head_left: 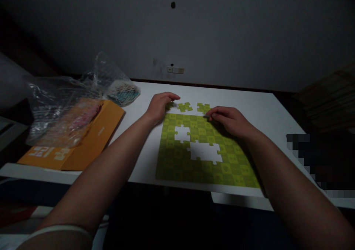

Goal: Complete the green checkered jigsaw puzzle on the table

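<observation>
A green checkered jigsaw puzzle [235,161] lies on the white table, with white gaps shaped like pieces in its middle. Above its far edge are two loose green puzzle pieces, a left one [185,107] and a right one [203,107]. My left hand [161,105] hovers at the puzzle's far left corner, fingers stretched and apart; another green piece [171,105] shows partly beneath them. My right hand [226,118] is at the far edge, thumb and fingers pressed together close to the right loose piece. Whatever its fingertips may hold is hidden.
An orange cardboard folder [94,131] lies at the left, partly under a clear plastic bag [61,109]. Behind them is a patterned teal item [124,93] in plastic. The white table [249,100] meets a wall with sockets [175,70]. A blurred dark patch covers the right edge.
</observation>
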